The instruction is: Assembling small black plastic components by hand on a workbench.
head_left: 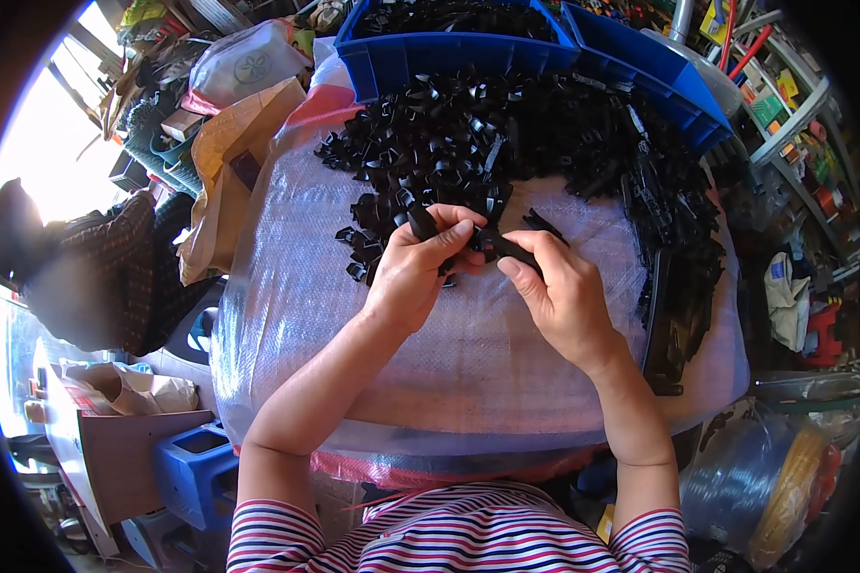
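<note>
Over the middle of the work surface, my two hands come close together with black plastic pieces between them. My left hand [413, 263] is closed on a small black plastic part [422, 223], one end of which sticks up past the thumb. In my right hand [566, 291], thumb and fingers pinch a longer black plastic piece [508, 248]. Its tip reaches to the left fingertips, and whether the two pieces are joined is hidden by the fingers. Just behind the right hand lies a loose black strip [545, 227] on the translucent woven sheet [449, 353].
Behind my hands spreads a heap of small black clips [430, 134]. Long black strips [674, 220] are piled along the right side. Two blue bins [449, 59] [640, 62] stand at the back. A blue stool [196, 468] is at lower left, a wrapped spool [755, 477] at lower right.
</note>
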`<state>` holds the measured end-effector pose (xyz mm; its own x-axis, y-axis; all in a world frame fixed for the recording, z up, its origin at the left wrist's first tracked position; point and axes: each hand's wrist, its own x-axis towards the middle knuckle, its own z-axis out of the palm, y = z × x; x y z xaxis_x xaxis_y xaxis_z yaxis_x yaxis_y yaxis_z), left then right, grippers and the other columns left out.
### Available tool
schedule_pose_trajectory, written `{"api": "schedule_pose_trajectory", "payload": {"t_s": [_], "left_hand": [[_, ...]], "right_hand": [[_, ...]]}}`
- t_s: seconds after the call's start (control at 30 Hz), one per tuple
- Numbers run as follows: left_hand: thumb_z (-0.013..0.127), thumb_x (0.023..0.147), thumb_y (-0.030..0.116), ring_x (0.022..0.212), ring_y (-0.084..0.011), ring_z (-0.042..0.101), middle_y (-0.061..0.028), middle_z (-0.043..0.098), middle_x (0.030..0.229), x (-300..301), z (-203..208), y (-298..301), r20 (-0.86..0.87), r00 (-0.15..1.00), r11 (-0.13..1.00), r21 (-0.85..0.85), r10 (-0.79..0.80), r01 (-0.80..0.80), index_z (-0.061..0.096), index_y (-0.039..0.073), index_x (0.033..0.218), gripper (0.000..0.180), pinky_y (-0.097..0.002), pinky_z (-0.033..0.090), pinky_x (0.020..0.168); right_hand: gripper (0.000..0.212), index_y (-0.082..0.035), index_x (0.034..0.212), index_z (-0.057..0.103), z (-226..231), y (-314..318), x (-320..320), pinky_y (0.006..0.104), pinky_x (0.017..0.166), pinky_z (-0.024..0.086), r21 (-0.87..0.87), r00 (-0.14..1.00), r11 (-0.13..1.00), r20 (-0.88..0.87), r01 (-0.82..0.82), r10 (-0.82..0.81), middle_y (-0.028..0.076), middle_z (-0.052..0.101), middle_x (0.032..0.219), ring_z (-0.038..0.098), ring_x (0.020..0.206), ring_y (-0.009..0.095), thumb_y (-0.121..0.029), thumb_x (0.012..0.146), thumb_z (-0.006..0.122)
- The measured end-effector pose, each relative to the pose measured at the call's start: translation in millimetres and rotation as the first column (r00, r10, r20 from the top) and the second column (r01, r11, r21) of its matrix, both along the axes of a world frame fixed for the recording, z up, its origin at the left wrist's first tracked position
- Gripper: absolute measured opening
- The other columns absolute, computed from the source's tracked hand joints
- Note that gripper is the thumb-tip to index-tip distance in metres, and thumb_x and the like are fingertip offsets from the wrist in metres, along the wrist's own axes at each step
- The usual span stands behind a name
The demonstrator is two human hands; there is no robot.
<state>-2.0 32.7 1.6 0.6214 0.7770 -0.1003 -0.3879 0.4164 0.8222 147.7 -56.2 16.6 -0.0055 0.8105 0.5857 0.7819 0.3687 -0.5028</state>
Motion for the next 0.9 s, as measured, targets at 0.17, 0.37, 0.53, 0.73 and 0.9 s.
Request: {"api": "schedule_pose_trajectory", "payload": {"t_s": [0.17, 0.37, 0.53, 0.73, 0.9], "left_hand": [[0.055, 0.088, 0.015, 0.067, -0.0097, 0.056, -0.0037, 0.061, 0.079, -2, 0, 0, -0.041, 0.997, 0.993, 0.105, 0.058, -0.053, 0.059, 0.003, 0.095, 0.015, -0.0237, 0.047, 0.063], [0.055, 0.088, 0.012, 0.066, -0.0090, 0.058, -0.0035, 0.060, 0.079, -1, 4, -6, -0.030, 0.993, 0.977, 0.182, 0.114, -0.107, 0.059, 0.002, 0.095, 0.013, -0.0228, 0.047, 0.062], [0.054, 0.088, 0.009, 0.063, -0.0060, 0.053, -0.0012, 0.058, 0.072, 1, 3, -15, -0.083, 0.966, 0.911, 0.359, 0.246, -0.201, 0.059, 0.001, 0.092, 0.010, -0.0192, 0.043, 0.058], [0.053, 0.089, 0.011, 0.066, -0.0041, 0.051, 0.0003, 0.057, 0.074, 8, 11, -21, -0.148, 0.912, 0.819, 0.511, 0.382, -0.260, 0.059, 0.001, 0.093, 0.012, -0.0185, 0.042, 0.058], [0.045, 0.091, 0.025, 0.094, -0.0143, 0.053, -0.0069, 0.058, 0.100, 1, 12, -14, -0.055, 0.997, 0.963, 0.266, 0.054, -0.037, 0.056, 0.005, 0.101, 0.025, -0.0333, 0.045, 0.080]], "right_hand": [[0.021, 0.000, 0.092, 0.055, 14, -8, -4, 0.0228, 0.047, 0.034, -0.271, 0.964, 0.963, -0.255, 0.000, -0.072, 0.002, 0.047, 0.059, 0.042, 0.053, 0.008, -0.021, 0.091, 0.052], [0.021, -0.001, 0.086, 0.055, 11, -7, -5, 0.0246, 0.047, 0.033, -0.304, 0.967, 0.951, -0.251, -0.048, -0.032, 0.002, 0.046, 0.058, 0.040, 0.052, 0.008, -0.021, 0.090, 0.052], [0.024, 0.000, 0.083, 0.054, 10, -6, -9, 0.0256, 0.049, 0.035, -0.359, 0.946, 0.931, -0.319, -0.072, -0.050, 0.004, 0.048, 0.060, 0.043, 0.055, 0.009, -0.023, 0.091, 0.052], [0.028, 0.000, 0.081, 0.052, -2, 6, -22, 0.0255, 0.055, 0.039, -0.277, 0.901, 0.959, -0.429, -0.058, -0.069, 0.005, 0.051, 0.064, 0.045, 0.060, 0.010, -0.026, 0.092, 0.050], [0.025, -0.002, 0.090, 0.054, 6, 16, -24, 0.0340, 0.051, 0.044, -0.125, 0.893, 0.989, -0.450, -0.080, 0.015, 0.015, 0.058, 0.065, 0.059, 0.059, 0.029, -0.027, 0.090, 0.052]]}}
